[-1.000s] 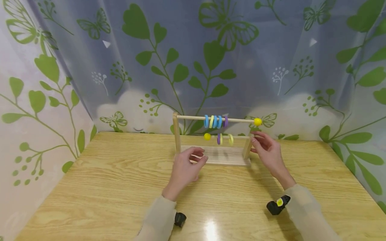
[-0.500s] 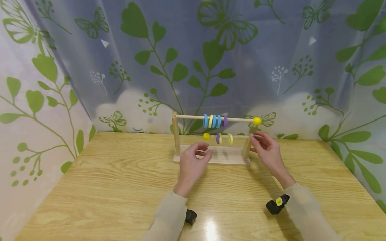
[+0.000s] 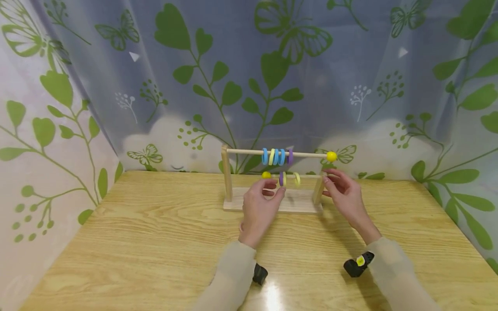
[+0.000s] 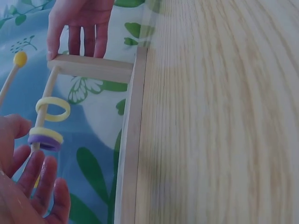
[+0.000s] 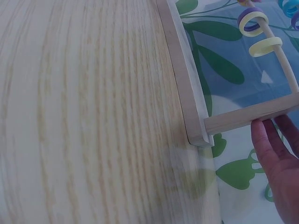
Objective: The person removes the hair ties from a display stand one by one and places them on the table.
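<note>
A wooden rack (image 3: 228, 172) stands on the table, with two rods carrying coloured rings. My left hand (image 3: 261, 209) is at the free end of the lower rod, thumb and fingers apart around the purple ring (image 4: 44, 142); contact is not clear. Beside that ring sits a yellow ring (image 4: 56, 134), and a second yellow ring (image 3: 297, 179) hangs nearer the right post. My right hand (image 3: 345, 196) rests its fingertips against the outer side of the short right post (image 5: 254, 114). The lower rod's yellow end ball (image 3: 266, 175) is partly behind my left hand.
The upper rod (image 3: 311, 155) holds several blue, yellow and purple rings and ends in a yellow ball (image 3: 331, 156) on the right. Behind the wooden table (image 3: 155, 242) hangs a leaf-patterned curtain (image 3: 218, 56). Each sleeve carries a black wrist camera (image 3: 358, 264).
My left hand has moved right and slightly up, from the rack's left part to the rings on the lower rod. My right hand stays at the right post, and the rings keep their places.
</note>
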A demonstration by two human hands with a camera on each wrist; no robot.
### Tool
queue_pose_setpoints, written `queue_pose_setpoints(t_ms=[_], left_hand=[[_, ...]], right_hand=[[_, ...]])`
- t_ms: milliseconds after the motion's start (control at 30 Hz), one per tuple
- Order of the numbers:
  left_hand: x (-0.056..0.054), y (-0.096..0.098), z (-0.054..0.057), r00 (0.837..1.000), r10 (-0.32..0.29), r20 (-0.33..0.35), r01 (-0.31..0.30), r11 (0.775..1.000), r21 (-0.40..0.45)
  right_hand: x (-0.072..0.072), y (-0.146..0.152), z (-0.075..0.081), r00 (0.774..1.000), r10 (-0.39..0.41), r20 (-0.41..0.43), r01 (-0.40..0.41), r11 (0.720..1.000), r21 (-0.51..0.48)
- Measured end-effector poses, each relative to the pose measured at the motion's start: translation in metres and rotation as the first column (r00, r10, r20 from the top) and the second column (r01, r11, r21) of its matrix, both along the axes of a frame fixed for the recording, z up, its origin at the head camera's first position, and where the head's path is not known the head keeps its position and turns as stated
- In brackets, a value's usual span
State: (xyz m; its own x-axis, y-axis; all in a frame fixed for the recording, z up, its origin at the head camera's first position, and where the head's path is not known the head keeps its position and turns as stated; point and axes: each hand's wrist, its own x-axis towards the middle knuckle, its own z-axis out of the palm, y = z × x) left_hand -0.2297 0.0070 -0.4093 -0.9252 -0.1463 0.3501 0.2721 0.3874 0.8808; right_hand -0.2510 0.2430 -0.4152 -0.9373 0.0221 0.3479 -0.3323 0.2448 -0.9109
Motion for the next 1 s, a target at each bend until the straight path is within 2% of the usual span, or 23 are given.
queue_pose_setpoints(t_ms=[533,800,1000], left_hand=[[-0.007,0.014,-0.006,0.997,0.080,0.020,-0.080,0.997,0.018],[-0.010,0.019,-0.008,0.990,0.142,0.017,-0.142,0.990,0.014],[-0.012,0.021,-0.008,0.988,0.155,0.015,-0.155,0.988,0.014]], right_hand=[[0.000,0.000,0.000,1.000,-0.002,0.000,0.002,1.000,0.002],[-0.001,0.000,0.000,1.000,0.007,-0.002,-0.007,1.000,-0.004],[0.000,0.000,-0.001,1.000,0.004,-0.003,-0.004,1.000,0.004]])
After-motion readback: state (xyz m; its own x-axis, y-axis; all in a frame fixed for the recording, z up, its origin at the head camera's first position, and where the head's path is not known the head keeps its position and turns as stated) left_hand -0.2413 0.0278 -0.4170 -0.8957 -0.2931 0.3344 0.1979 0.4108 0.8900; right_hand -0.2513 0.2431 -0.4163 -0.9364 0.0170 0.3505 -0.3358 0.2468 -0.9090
